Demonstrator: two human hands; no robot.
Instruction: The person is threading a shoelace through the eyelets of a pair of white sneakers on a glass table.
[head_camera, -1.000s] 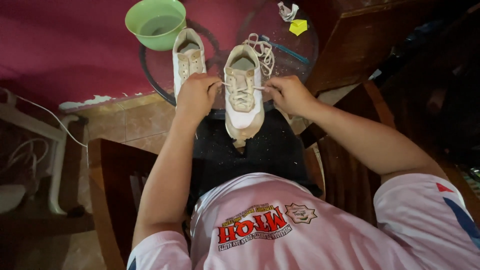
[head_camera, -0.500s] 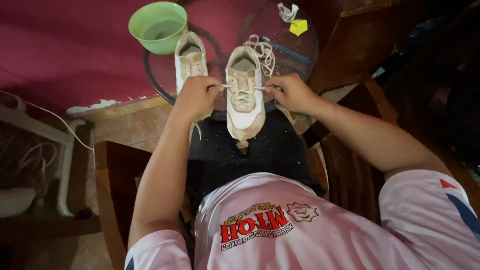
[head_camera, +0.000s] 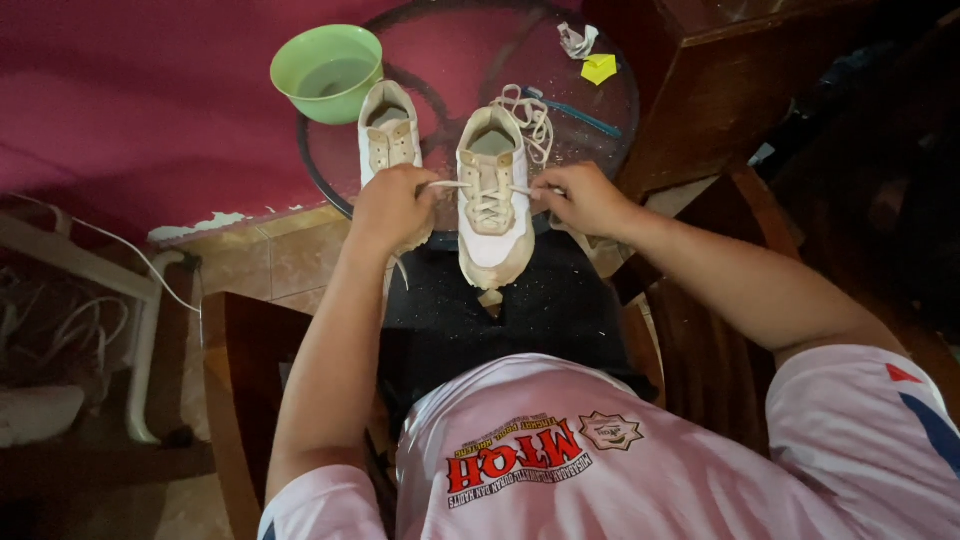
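A cream sneaker (head_camera: 492, 200) lies on the edge of a round glass table (head_camera: 470, 60), toe toward me, partly laced. My left hand (head_camera: 392, 205) pinches the left end of its white shoelace (head_camera: 448, 185). My right hand (head_camera: 578, 197) pinches the right end, and the lace is stretched straight across the shoe's eyelets. A second cream sneaker (head_camera: 389, 135) without a lace stands just to the left, beyond my left hand. A loose white lace (head_camera: 528, 115) lies coiled beside the shoe's heel.
A green plastic bowl (head_camera: 327, 72) sits at the table's far left. A blue toothbrush (head_camera: 575, 108), a yellow scrap (head_camera: 599, 68) and crumpled paper (head_camera: 577, 40) lie at the far right. Dark wooden furniture (head_camera: 720, 90) stands right; a wooden chair arm (head_camera: 235, 350) sits left.
Both hands have drawn the lace ends a little farther apart, pulling the lace taut across the sneaker. The view has shifted slightly; the sneakers have not moved.
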